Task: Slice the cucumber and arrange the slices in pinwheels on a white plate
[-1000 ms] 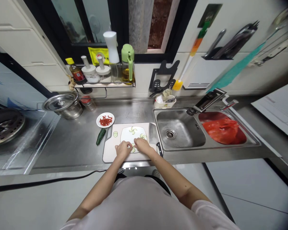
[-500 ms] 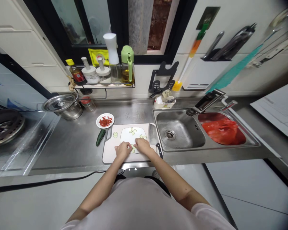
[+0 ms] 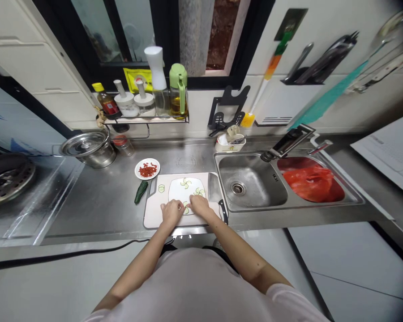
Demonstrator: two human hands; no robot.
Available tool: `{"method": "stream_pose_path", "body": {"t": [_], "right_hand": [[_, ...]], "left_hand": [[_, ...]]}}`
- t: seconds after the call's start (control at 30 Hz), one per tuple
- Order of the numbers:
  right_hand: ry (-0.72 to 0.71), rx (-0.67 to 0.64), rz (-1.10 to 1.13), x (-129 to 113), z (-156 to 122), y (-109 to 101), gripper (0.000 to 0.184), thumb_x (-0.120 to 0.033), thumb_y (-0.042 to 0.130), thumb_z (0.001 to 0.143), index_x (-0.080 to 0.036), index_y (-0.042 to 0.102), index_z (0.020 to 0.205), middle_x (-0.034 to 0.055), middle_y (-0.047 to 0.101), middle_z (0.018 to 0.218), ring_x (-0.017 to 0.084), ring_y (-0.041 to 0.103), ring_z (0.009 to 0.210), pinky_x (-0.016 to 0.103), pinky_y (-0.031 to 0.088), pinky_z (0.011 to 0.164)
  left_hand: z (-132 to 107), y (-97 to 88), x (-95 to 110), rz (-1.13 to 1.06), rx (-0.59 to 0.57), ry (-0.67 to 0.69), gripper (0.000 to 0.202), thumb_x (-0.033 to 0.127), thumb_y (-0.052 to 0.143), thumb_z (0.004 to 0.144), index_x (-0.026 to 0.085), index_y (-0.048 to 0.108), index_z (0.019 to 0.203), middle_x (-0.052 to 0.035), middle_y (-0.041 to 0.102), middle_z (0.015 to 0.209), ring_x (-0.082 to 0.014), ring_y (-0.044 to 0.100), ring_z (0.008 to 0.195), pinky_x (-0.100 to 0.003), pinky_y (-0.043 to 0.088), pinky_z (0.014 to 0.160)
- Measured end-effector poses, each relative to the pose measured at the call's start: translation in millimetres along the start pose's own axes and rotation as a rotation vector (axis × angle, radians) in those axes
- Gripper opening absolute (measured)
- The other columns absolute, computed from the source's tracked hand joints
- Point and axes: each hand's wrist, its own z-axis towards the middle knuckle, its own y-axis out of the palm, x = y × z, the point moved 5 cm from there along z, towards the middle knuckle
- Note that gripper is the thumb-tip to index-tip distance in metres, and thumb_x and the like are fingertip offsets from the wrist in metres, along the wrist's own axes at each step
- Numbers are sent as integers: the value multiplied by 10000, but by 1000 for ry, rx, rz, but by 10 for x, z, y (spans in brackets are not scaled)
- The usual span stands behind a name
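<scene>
A white square plate (image 3: pixel 177 188) lies on a pale cutting board (image 3: pixel 152 210). Thin cucumber slices (image 3: pixel 186 183) form a pinwheel near the plate's far edge, and another group (image 3: pixel 199 192) sits at its right. At the near edge, my left hand (image 3: pixel 172 212) and my right hand (image 3: pixel 200 206) meet over a third group of cucumber slices (image 3: pixel 186 207). The left fingers are pinched at these slices; the right fingers are curled and touch their other side. Whether a slice is held between the fingertips is too small to see. A few cucumber slices (image 3: pixel 161 188) rest on the board's left.
A knife with a black handle (image 3: pixel 224 211) lies on the board's right, beside the sink (image 3: pixel 255 179). Left of the board are a cucumber piece (image 3: pixel 141 192) and a small plate (image 3: pixel 137 174) of red bits. A lidded steel pot (image 3: pixel 97 154) stands farther left.
My right hand has shifted slightly down and toward the plate's near edge, showing more of the right slices. My left fingers have moved a little at the near slices.
</scene>
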Motion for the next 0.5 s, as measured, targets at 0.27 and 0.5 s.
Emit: {"method": "stream_pose_path", "body": {"t": [0.27,0.5], "right_hand": [[-16,13,13,-3,-22,-31,266,-329,565,881,-150,595,1075,147,665,1061,238,599,1049,301,431,793],[-31,30,15,-50,-35,-47,272,-325,510,909,-142,584,1096,156,664,1061,238,605,1038,306,434,794]], "left_hand": [[-145,23,46,120,145,158,272,335,479,892,200,710,842,-94,647,938,-246,540,939,-389,259,819],[-322,36,94,187,207,341,287,326,446,918,206,707,923,-104,653,999,-243,507,937,-403,262,800]]}}
